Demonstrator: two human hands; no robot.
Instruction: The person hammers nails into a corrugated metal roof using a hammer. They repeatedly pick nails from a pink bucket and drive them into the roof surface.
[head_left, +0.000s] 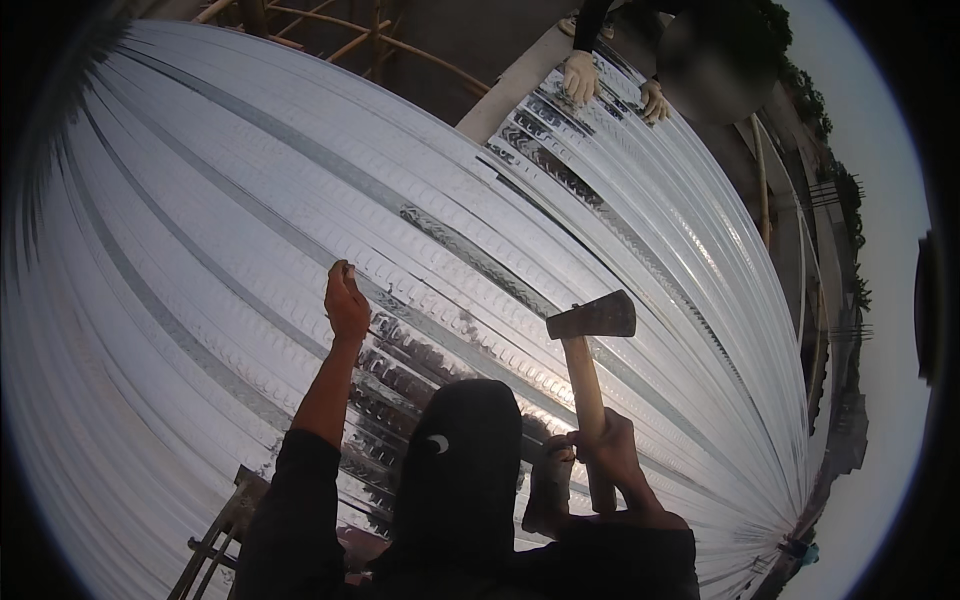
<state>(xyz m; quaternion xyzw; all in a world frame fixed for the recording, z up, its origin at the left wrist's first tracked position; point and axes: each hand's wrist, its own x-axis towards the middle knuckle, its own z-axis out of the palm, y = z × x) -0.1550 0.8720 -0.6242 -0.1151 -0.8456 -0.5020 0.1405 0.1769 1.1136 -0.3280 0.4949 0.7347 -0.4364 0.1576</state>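
Observation:
My right hand (613, 450) grips the pale wooden handle of a hatchet (592, 316), held upright with its dark steel head at the top. The broad blade faces right and the blunt poll left. My left hand (348, 309) is raised over the ribbed, galvanized metal decking (300, 247), its fingers close together. A small pale bit shows at its fingertips; whether it is a held object is unclear. A black rounded shape (461, 457) with a pale crescent mark hides the decking between my forearms. Beside my right hand is a brownish object (550, 484), too dark to identify.
At the upper right, a co-worker's gloved hands (581, 76) touch the decking's far end near a concrete beam (517, 90). Bamboo scaffolding poles (375, 34) cross a dark drop beyond the edge. A frame with bars (217, 525) stands lower left.

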